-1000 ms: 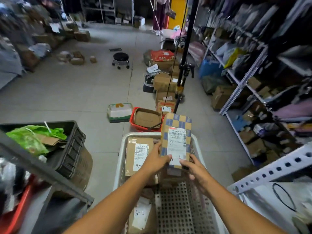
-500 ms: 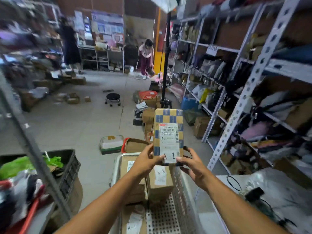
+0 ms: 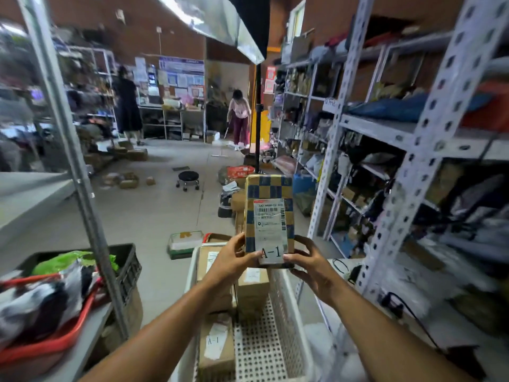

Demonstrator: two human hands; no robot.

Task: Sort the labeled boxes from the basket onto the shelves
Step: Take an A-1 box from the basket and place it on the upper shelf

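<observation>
Checkered blue-and-tan box (image 3: 268, 213), its white label marked A-1, is held upright above the white basket (image 3: 289, 321), gripped at its lower end by left hand (image 3: 234, 259) and right hand (image 3: 311, 261), while three brown labeled boxes (image 3: 252, 288) remain inside the basket.

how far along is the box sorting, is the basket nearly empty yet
Done: nothing visibly shelved from this basket. In hand: both hands, left hand and right hand, hold up a blue-and-tan checkered box labeled A-1. Left: the white perforated plastic basket still holds several brown cardboard boxes, one marked A-1, so it is not nearly empty.
</observation>
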